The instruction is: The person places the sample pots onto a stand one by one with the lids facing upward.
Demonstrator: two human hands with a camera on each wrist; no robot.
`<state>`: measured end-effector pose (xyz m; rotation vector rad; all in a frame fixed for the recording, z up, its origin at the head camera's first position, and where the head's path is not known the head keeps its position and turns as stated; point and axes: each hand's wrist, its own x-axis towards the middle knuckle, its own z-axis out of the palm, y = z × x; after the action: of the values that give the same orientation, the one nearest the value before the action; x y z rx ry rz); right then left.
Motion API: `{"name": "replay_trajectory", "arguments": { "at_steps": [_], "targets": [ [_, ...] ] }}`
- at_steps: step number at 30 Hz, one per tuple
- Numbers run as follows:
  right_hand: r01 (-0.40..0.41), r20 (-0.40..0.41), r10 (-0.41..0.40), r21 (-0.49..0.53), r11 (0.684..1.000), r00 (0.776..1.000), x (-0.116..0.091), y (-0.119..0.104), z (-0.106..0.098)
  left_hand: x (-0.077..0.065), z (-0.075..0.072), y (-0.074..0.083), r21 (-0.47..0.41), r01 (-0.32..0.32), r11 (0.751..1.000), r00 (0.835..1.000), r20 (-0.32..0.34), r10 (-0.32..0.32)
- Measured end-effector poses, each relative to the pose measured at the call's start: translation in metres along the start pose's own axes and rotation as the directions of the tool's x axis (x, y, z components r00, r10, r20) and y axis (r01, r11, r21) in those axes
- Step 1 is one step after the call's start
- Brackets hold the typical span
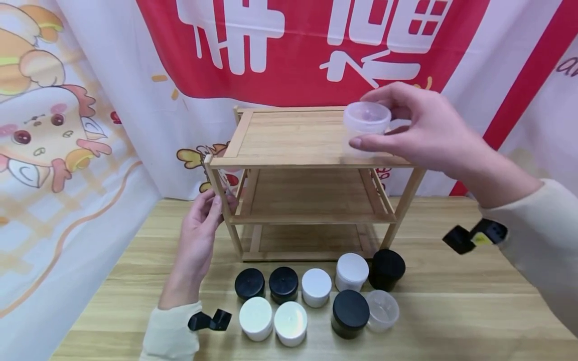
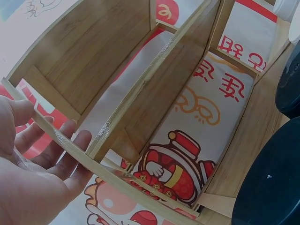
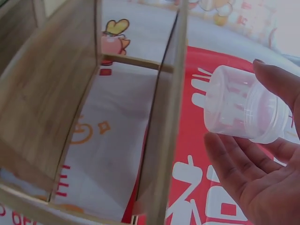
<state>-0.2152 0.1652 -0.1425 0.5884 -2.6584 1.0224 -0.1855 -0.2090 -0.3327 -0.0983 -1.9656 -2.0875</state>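
Observation:
A three-tier wooden shelf rack [image 1: 289, 161] stands on the table. My right hand [image 1: 420, 125] holds a translucent plastic jar [image 1: 367, 120] between thumb and fingers, upright over the right part of the top tier. The right wrist view shows this jar [image 3: 234, 103] side-on, its base close beside the top board. At the rack's left front post [image 2: 70, 143], my left hand [image 1: 203, 218] grips it, thumb on one side and fingers on the other. In the left wrist view, the fingers [image 2: 70, 159] lie along the post.
In front of the rack stand several black jars [image 1: 349, 311] and white jars [image 1: 290, 321] in rough rows. Another translucent jar [image 1: 383, 310] is at the right end of the front row. A printed curtain [image 1: 122, 90] hangs behind and to the left of the wooden table [image 1: 451, 311].

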Motion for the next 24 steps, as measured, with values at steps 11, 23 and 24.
{"name": "replay_trajectory", "arguments": {
  "at_steps": [11, 23, 24],
  "targets": [
    [-0.085, 0.097, 0.078, 0.071, 0.994, 0.992, 0.041, -0.019, 0.016, -0.001, -0.001, -0.002, -0.007, -0.025, 1.0, 1.0, 0.008, 0.025],
    [-0.145, 0.163, 0.122, 0.143, 0.979, 0.979, 0.072, -0.025, 0.049, -0.001, -0.002, -0.004, -0.01, -0.023, 1.0, 1.0, 0.017, 0.023],
    [-0.158, 0.166, 0.133, 0.147, 0.976, 0.977, 0.074, -0.024, 0.051, 0.0, -0.002, -0.004, -0.009, -0.021, 1.0, 1.0, 0.018, 0.021]
  ]
}}
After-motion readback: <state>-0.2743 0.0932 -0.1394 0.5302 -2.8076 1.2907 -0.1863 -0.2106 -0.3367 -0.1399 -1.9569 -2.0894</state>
